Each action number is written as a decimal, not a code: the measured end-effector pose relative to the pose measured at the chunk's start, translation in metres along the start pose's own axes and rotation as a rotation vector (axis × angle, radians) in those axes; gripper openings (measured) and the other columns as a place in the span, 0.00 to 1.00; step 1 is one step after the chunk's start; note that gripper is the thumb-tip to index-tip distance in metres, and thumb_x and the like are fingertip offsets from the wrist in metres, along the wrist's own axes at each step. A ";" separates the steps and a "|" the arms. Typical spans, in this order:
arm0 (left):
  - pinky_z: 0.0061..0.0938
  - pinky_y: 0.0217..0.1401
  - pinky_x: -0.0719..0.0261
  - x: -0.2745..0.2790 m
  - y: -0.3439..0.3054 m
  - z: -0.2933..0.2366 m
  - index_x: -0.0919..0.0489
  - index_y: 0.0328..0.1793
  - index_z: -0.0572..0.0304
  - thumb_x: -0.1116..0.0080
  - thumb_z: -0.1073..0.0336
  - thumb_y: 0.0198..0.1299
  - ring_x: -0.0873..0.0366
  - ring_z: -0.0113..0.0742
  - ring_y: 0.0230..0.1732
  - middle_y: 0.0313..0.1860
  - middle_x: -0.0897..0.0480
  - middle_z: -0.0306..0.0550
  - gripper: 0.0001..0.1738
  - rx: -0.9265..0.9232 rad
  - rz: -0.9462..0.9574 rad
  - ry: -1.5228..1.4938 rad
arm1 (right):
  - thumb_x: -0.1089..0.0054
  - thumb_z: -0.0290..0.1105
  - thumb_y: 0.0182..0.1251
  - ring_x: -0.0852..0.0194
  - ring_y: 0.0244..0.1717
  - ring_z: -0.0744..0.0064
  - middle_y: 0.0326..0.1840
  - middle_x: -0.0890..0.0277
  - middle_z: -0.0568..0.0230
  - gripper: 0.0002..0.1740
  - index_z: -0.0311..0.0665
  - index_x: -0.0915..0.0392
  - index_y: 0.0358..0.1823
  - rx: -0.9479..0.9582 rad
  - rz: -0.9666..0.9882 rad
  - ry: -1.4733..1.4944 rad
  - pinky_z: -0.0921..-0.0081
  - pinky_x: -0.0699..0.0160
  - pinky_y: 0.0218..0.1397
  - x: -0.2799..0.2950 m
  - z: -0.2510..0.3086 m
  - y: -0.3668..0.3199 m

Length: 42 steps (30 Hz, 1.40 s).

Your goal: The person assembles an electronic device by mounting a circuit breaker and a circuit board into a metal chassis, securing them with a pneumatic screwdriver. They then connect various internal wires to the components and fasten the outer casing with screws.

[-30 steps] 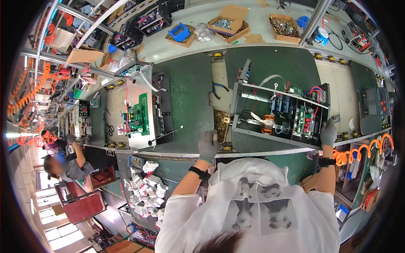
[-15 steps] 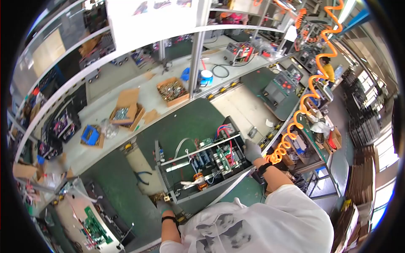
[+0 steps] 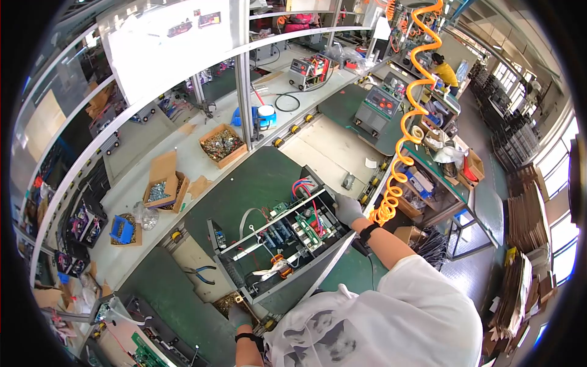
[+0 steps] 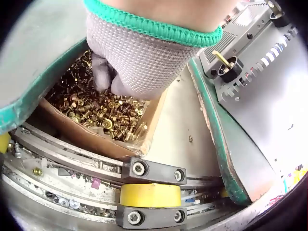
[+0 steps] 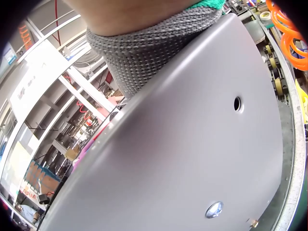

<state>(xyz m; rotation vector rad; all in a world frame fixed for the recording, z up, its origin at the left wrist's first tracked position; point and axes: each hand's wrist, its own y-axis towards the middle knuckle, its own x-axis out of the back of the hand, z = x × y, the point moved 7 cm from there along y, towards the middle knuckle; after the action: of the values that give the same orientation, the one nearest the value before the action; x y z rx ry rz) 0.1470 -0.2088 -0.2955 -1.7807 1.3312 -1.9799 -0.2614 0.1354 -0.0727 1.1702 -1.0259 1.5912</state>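
In a grey glove, my left hand (image 4: 139, 62) reaches down into a cardboard box of brass-coloured bolts (image 4: 108, 113). Its fingers (image 4: 102, 74) bend in among the bolts, and I cannot tell whether they pinch any. An open machine chassis (image 3: 269, 296) with circuit boards (image 3: 315, 227) and coloured wires stands on the bench, just beyond that box in the head view. My gloved right hand (image 3: 350, 211) is against the chassis's right end. In the right wrist view a smooth grey panel (image 5: 178, 139) hides its fingers; only the glove's cuff (image 5: 137, 57) shows behind the edge.
Pliers (image 3: 200, 274) with dark handles lie left of the chassis. Open boxes of small hardware (image 3: 221, 145) line the back shelf. An orange coiled hose (image 3: 394, 177) hangs at the right. Farther along stands a grey machine (image 3: 376, 110); rails with yellow rollers (image 4: 150, 195) edge the bench.
The head view has swung toward the right, bringing the aisle and a distant person in yellow into sight. My left hand stays by the bolt box, my right hand at the chassis's right end.
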 end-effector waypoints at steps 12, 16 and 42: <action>0.37 0.58 0.23 -0.002 0.002 0.009 0.24 0.59 0.57 0.38 0.62 0.57 0.24 0.50 0.57 0.57 0.22 0.51 0.23 -0.023 0.019 0.035 | 0.50 0.36 0.65 0.23 0.47 0.44 0.42 0.21 0.47 0.13 0.36 0.28 0.44 -0.028 0.012 0.007 0.53 0.26 0.49 0.005 0.003 -0.001; 0.39 0.52 0.22 0.006 -0.009 0.011 0.21 0.55 0.56 0.43 0.72 0.56 0.21 0.52 0.52 0.52 0.20 0.58 0.18 -0.116 -0.149 -0.050 | 0.49 0.38 0.65 0.23 0.47 0.45 0.43 0.21 0.48 0.14 0.37 0.27 0.45 -0.028 0.009 0.028 0.54 0.26 0.50 0.005 0.001 -0.002; 0.22 0.25 0.38 0.086 -0.097 0.002 0.28 0.48 0.56 0.51 0.63 0.67 0.37 0.29 0.27 0.31 0.30 0.37 0.08 -0.502 0.351 -2.577 | 0.41 0.39 0.55 0.25 0.55 0.53 0.52 0.22 0.51 0.25 0.43 0.25 0.56 -0.872 0.055 0.413 0.66 0.27 0.59 -0.123 -0.209 -0.180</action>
<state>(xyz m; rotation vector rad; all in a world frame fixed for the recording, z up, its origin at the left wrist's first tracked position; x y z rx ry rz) 0.1661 -0.2081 -0.1673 -1.8297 0.5767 1.2386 -0.1193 0.3592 -0.2164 0.2131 -1.2694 1.1336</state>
